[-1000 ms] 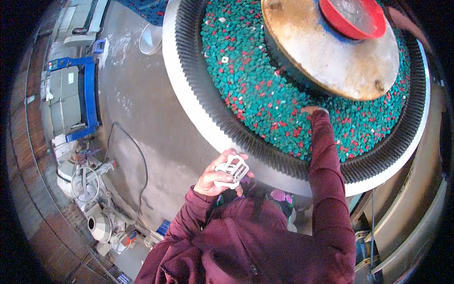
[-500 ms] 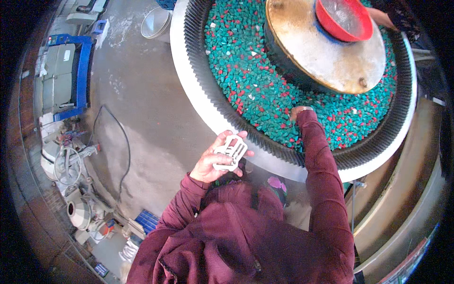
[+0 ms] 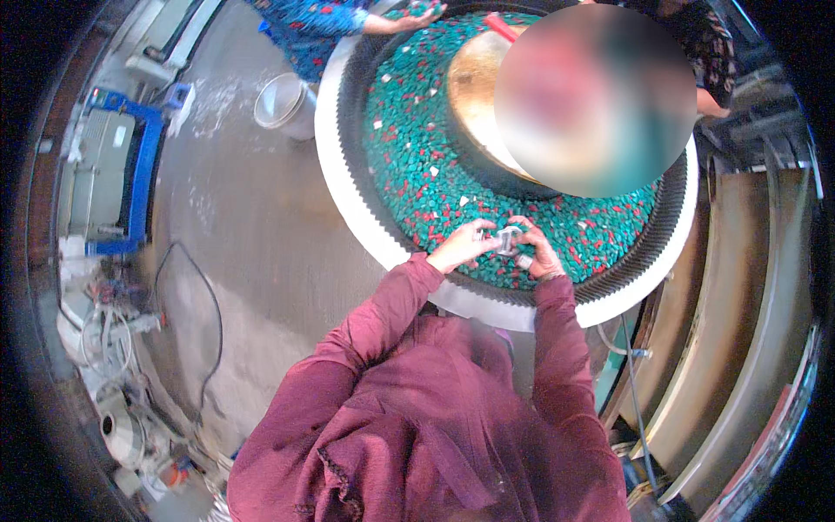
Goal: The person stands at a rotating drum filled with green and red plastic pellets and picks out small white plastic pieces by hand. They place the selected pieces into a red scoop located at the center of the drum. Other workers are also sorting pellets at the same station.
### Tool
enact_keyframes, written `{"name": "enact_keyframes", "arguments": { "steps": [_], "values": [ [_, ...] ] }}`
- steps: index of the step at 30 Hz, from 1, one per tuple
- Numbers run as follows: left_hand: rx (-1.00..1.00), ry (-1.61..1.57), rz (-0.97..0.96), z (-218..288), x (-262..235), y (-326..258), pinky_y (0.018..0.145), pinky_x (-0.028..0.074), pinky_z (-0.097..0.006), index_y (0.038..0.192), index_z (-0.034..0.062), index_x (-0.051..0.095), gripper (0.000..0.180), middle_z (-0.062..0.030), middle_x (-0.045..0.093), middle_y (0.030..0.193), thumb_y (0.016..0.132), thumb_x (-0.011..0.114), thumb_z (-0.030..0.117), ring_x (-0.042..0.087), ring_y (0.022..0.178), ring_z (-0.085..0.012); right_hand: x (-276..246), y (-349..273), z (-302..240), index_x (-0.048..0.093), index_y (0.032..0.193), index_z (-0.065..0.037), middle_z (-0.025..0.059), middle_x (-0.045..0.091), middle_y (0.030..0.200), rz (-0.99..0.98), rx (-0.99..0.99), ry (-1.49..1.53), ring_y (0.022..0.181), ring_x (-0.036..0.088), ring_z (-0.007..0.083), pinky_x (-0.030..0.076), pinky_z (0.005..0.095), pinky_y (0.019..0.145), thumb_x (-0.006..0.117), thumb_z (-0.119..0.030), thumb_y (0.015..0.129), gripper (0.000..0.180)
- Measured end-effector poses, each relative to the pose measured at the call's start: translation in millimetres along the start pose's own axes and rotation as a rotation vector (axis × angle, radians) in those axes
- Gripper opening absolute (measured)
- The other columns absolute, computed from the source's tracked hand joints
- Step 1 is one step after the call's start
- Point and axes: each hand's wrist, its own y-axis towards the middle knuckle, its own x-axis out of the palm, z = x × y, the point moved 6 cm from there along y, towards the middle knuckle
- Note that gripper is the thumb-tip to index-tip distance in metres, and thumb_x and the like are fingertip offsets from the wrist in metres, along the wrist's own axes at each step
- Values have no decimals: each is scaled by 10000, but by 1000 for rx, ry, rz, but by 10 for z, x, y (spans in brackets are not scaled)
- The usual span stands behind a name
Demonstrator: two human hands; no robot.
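Observation:
Over the near side of a big round vibratory tub [image 3: 365,222], my two hands are close together. A small pale slotted part [image 3: 507,240] is between them. My left hand [image 3: 461,248] pinches its left side, and my right hand [image 3: 543,254] has its fingers closed at its right side; finer detail is blurred. Below them, teal and red tumbling chips [image 3: 417,187], with a few white pieces among them, fill the ring-shaped channel.
A rusty-topped centre drum [image 3: 470,91] rises inside the tub, partly behind a blurred patch. One person's hand [image 3: 417,17] holds chips at the far left rim; another person's arm [image 3: 711,104] is at the far right. A bucket [image 3: 283,104] and a black cable [image 3: 217,317] are on the floor.
My left hand has brought the pale part rightward over the chips. My right hand has come up out of the chips to meet it. A person in blue now shows at the far left.

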Motion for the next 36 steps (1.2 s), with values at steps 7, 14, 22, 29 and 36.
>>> {"name": "enact_keyframes", "arguments": {
  "steps": [7, 14, 22, 29, 36],
  "values": [
    [616, 915, 420, 563, -95, -140, 713, 427, -388, 914, 56, 509, 214, -132, 475, 866, 757, 630, 136, 516, 835, -321, -48, 62, 262, 481, 1187, -200, 82, 478, 1176, 289, -51, -756, 1110, 450, 286, 453, 492, 858, 620, -222, 787, 424],
    [789, 424, 233, 1709, -462, 677, 549, 500, -277, 1044, 21, 486, 290, -64, 539, 890, 773, 587, 12, 574, 740, -167, -618, -177, 201, 515, 1218, -221, 157, 370, 1304, 655, 81, -1462, 1190, 355, 404, 380, 549, 932, 646, -229, 726, 509],
    [1027, 937, 358, 3204, -400, 1809, 878, 415, -390, 1062, 45, 488, 416, -150, 529, 1011, 661, 599, 34, 508, 994, -293, -932, -447, 32, 429, 1287, -147, 170, 429, 1216, 709, 219, -1512, 1167, 390, 370, 407, 579, 880, 627, -295, 744, 596],
    [1319, 883, 325, 2607, 324, 1171, 877, 418, -408, 1087, 30, 565, 354, -168, 581, 1022, 735, 600, 30, 541, 974, -315, -1738, -758, -857, 406, 1310, -130, 173, 360, 1343, 1017, 162, -1682, 1255, 301, 390, 309, 566, 983, 679, -280, 718, 669],
    [650, 751, -434, 647, 1922, 1750, 1015, 329, -404, 1320, -39, 339, 579, -257, 423, 1287, 862, 538, 254, 410, 1214, -342, -1936, -1780, -1796, 437, 1313, -209, 55, 227, 1461, 1363, -32, -1832, 1355, 80, 397, 112, 685, 999, 586, -407, 809, 562]
  ]
}}
